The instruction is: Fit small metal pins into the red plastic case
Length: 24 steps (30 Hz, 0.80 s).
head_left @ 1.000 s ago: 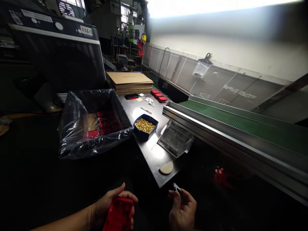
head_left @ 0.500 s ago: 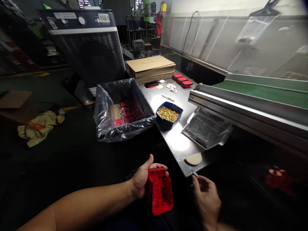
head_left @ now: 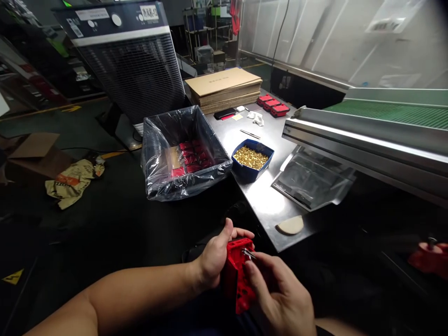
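Note:
My left hand [head_left: 214, 255] grips a red plastic part [head_left: 237, 275] low in the middle of the view, holding it on edge. My right hand [head_left: 282, 295] pinches a small metal tool [head_left: 248, 254] whose tip rests against the upper face of the red part. Both hands are below the near corner of the steel table [head_left: 263, 198]. A blue tray of small brass pieces [head_left: 251, 157] stands on the table beyond the hands.
A plastic-lined box with red parts [head_left: 185, 154] sits left of the blue tray. A green conveyor [head_left: 385, 117] runs along the right. Flat cardboard [head_left: 224, 86], three red parts [head_left: 273, 103], a clear plastic sheet [head_left: 311, 179] and a tan disc [head_left: 290, 226] lie on the table. A large dark machine [head_left: 133, 65] stands behind.
My right hand has moved left and brought the metal tool onto the red part. My left hand has turned the part on edge. The view has tilted down a little.

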Motion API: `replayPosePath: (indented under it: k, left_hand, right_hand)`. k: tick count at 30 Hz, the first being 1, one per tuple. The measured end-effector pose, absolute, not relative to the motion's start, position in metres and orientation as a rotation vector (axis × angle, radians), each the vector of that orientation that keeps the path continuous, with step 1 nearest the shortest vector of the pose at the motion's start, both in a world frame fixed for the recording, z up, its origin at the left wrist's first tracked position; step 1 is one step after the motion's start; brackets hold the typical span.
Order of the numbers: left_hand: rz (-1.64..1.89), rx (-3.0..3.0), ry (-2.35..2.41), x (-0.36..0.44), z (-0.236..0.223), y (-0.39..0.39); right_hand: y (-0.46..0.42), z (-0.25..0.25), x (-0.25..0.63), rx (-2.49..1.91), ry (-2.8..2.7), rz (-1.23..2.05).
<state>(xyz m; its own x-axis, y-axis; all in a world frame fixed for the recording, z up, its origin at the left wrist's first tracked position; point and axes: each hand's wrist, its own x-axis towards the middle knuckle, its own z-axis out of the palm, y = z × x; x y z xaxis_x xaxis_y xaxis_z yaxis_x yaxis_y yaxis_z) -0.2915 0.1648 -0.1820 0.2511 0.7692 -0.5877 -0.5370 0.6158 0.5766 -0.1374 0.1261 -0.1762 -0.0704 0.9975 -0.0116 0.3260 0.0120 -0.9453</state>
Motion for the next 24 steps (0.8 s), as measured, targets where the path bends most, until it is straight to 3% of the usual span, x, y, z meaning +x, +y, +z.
replayPosePath:
  k: [10,24]
  left_hand:
    - [0.88,0.321,0.974,-0.29,-0.175,0.163]
    - [0.807,0.298,0.976,-0.287,-0.181,0.162]
  right_hand:
    - [0.119,-0.176,-0.151,-1.44,-1.375,1.335]
    - [0.12,-0.171,-0.134,-1.328,-1.719,0.83]
